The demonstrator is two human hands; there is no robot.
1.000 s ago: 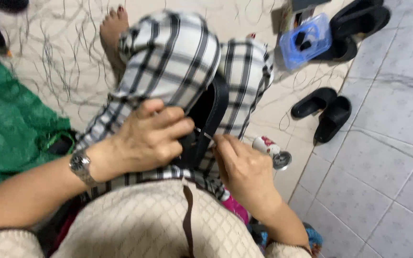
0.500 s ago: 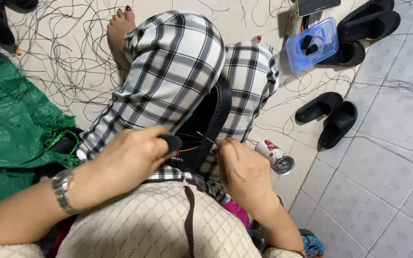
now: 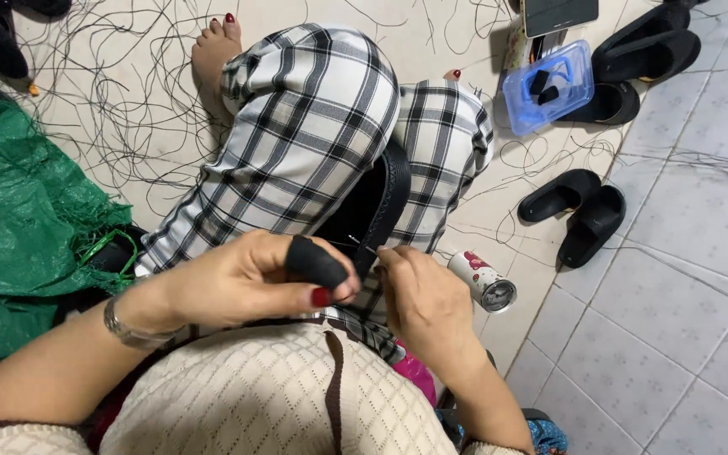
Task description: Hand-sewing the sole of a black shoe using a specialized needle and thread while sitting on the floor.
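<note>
Hands — left hand pinches black strap | right hand closed on strap too

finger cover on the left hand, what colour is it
Black finger cover, clearest in the head view.

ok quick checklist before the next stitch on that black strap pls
1. Left hand steadying the black strap on the lap: ok, the fingers sit right by it, one wearing a black finger cover.
2. Right hand pinching at the strap edge: ok.
3. Needle in the right fingers: cannot tell, too small to see.
4. Thread free of tangles: not ok, loose black threads are strewn over the floor.
5. Small can out of the way of the right hand: ok, it lies apart on the floor.
</note>
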